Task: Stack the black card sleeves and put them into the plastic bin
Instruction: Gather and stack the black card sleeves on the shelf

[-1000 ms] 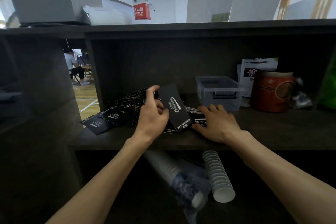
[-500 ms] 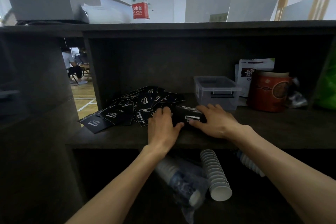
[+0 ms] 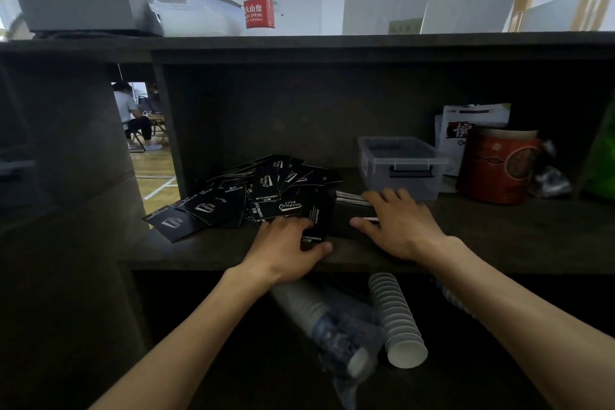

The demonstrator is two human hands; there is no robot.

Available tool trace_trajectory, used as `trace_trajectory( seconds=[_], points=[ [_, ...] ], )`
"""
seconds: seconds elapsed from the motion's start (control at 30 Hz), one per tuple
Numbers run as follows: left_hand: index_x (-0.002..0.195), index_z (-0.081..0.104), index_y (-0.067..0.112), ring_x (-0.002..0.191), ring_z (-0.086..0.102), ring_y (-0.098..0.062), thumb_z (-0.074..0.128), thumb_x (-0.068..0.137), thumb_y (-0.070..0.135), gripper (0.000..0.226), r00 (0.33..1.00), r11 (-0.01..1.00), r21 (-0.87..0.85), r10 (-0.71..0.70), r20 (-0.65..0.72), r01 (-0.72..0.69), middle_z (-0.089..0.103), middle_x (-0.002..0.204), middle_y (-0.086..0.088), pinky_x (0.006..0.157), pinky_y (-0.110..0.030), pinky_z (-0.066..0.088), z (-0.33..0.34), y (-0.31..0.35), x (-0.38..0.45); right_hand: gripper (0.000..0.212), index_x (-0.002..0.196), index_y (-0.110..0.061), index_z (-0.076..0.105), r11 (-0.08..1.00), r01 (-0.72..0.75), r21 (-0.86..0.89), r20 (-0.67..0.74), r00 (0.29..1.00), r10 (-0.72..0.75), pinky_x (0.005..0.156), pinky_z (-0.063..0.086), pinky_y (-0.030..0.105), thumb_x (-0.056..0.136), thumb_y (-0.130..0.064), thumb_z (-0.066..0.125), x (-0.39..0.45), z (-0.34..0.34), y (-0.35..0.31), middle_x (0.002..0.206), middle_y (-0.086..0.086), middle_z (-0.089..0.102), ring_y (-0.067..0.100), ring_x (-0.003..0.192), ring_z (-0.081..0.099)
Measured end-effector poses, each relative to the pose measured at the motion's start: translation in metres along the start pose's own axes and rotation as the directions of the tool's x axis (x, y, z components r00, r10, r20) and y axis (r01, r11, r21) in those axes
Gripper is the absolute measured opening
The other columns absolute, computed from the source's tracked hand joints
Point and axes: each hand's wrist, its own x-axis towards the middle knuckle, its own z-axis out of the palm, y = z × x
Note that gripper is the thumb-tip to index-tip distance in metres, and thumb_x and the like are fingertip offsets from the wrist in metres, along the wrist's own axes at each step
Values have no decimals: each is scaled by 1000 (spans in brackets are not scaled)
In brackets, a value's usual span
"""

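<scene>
Clear plastic bin [image 3: 401,161] w/ nothing inside, sleeves [image 3: 266,190] beside

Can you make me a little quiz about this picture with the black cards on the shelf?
1. True or false: the plastic bin already has black card sleeves in it.
2. Which hand rests on the neat stack? A) left hand B) right hand
3. Fill in: the left hand pinches one black sleeve at the edge of the loose ____.

Key: 1 false, it looks empty. 2 B. 3 pile.
</scene>
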Motion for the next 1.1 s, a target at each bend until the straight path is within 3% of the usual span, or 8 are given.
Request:
trace_trajectory(
  seconds=[0.13, 0.33, 0.47, 0.57, 0.63, 0.7, 0.93, 1.1],
  points=[
    [133, 54, 32, 129, 41, -11, 44, 71, 84, 81, 991, 992, 20, 126, 35, -127, 53, 135, 12, 105, -31, 25, -7, -13, -18, 67, 143, -33, 31, 1000, -5, -3, 0, 1000, 5, 96, 44, 50, 90, -74, 33, -1, 0, 0, 137, 2, 45, 26, 128, 38],
    [110, 71, 30, 107, 59, -8, 63, 87, 52, 33, 960, 950, -149, 260, -107, -274, 70, 108, 12, 99, -35, 42, -19, -21, -27, 70, 145, -33, 31, 1000, -15, 10, 22, 1000, 15, 97, 44, 51, 89, -75, 31, -1, -1, -1, 138, 2, 45, 27, 129, 37],
    [101, 69, 26, 81, 63, -17, 54, 95, 33, 17, 917, 958, -115, 209, -338, -261, 70, 86, 2, 84, -37, 46, -27, -17, -27, 72, 146, -32, 31, 1000, -26, 15, 46, 999, 25, 99, 42, 52, 89, -76, 31, -2, -4, -1, 140, 3, 44, 28, 131, 36],
    [110, 59, 24, 73, 61, -14, 61, 89, 18, 22, 871, 970, -177, 58, -488, -164, 65, 86, 7, 74, -32, 48, -36, -27, -23, 71, 145, -33, 31, 999, -29, 20, 57, 998, 28, 100, 42, 51, 89, -76, 32, -3, -7, -2, 140, 4, 44, 28, 131, 37],
    [123, 45, 28, 78, 60, -16, 67, 81, 14, 50, 924, 978, -202, -40, -380, -41, 60, 91, 8, 75, -33, 49, -40, -38, -20, 70, 145, -33, 31, 999, -31, 22, 60, 998, 30, 100, 42, 51, 89, -76, 32, -4, -7, -2, 140, 4, 44, 28, 131, 37],
    [127, 43, 36, 91, 62, -23, 65, 77, 21, 57, 968, 992, -97, -96, -231, 75, 62, 101, 3, 80, -37, 51, -42, -42, -16, 70, 145, -33, 32, 999, -31, 23, 59, 998, 30, 99, 43, 51, 89, -76, 32, -5, -8, -2, 140, 4, 45, 28, 131, 37],
    [94, 60, 31, 94, 61, -26, 60, 81, 51, 24, 980, 977, 77, -197, -34, 200, 61, 94, 2, 71, -33, 40, -42, -18, 22, 71, 146, -32, 31, 999, -36, 24, 62, 997, 35, 101, 42, 51, 89, -75, 33, -5, -8, -2, 141, 4, 44, 28, 132, 36],
    [86, 66, 26, 87, 64, -21, 59, 94, 28, 10, 970, 961, -197, -220, -106, 196, 66, 85, 2, 71, -30, 47, -40, -12, 38, 70, 145, -33, 31, 999, -40, 36, 65, 997, 38, 99, 43, 50, 89, -76, 34, -5, -8, -1, 139, 3, 45, 27, 130, 37]
  ],
)
